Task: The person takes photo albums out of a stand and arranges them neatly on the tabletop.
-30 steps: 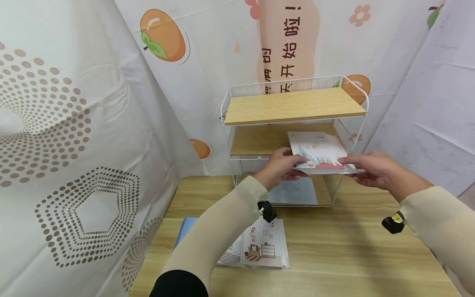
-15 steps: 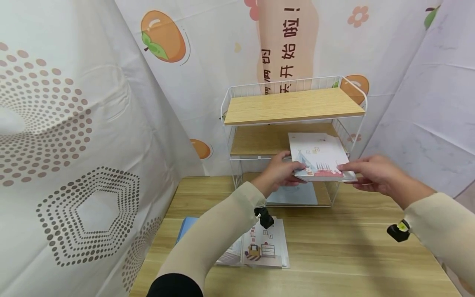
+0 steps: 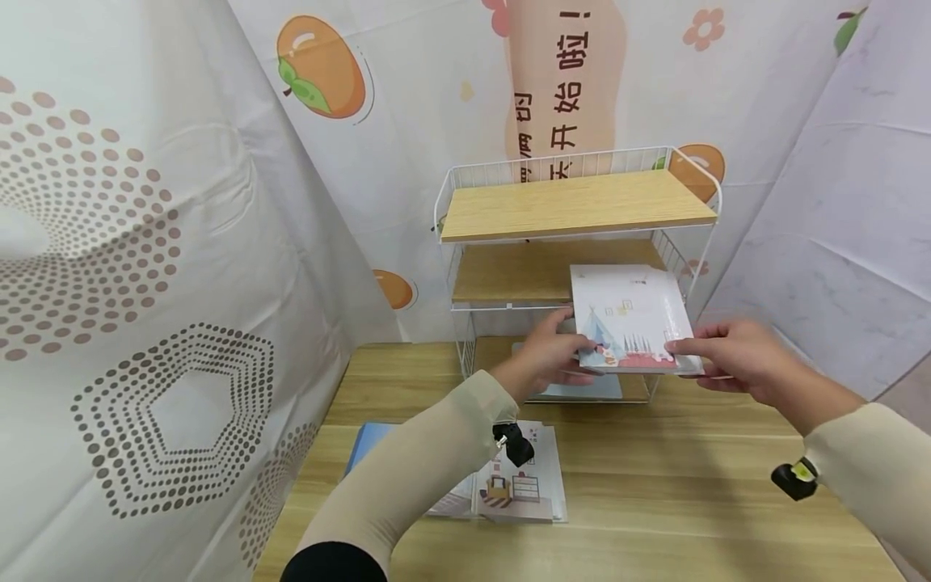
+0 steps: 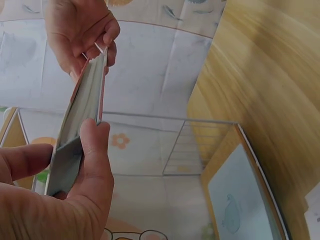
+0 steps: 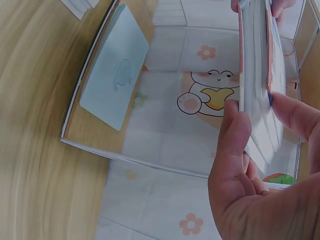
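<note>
A white notebook (image 3: pixel 631 315) with a drawn tent and pink figures on its cover is held flat in front of the rack's right half. My left hand (image 3: pixel 553 352) pinches its near left corner, thumb on top and fingers beneath. At the near right corner my right hand (image 3: pixel 752 360) grips it the same way. The wrist views show thick page edges (image 5: pixel 256 65) between its covers; whether it is one notebook or a small stack, I cannot tell. The rack's wooden middle shelf (image 3: pixel 516 271) lies just behind it. A pale blue notebook (image 5: pixel 116 70) lies on the bottom shelf.
The white wire rack has a wooden top shelf (image 3: pixel 575 205) above the hands. On the table's left, partly under my left forearm, lie a blue-covered item (image 3: pixel 372 443) and white illustrated notebooks (image 3: pixel 525 473). Printed cloth (image 3: pixel 422 145) hangs behind and at both sides.
Both hands have drawn the notebook toward me and slightly lower, out from over the middle shelf. It now covers more of the bottom shelf's pale blue notebook. Both grips stay the same.
</note>
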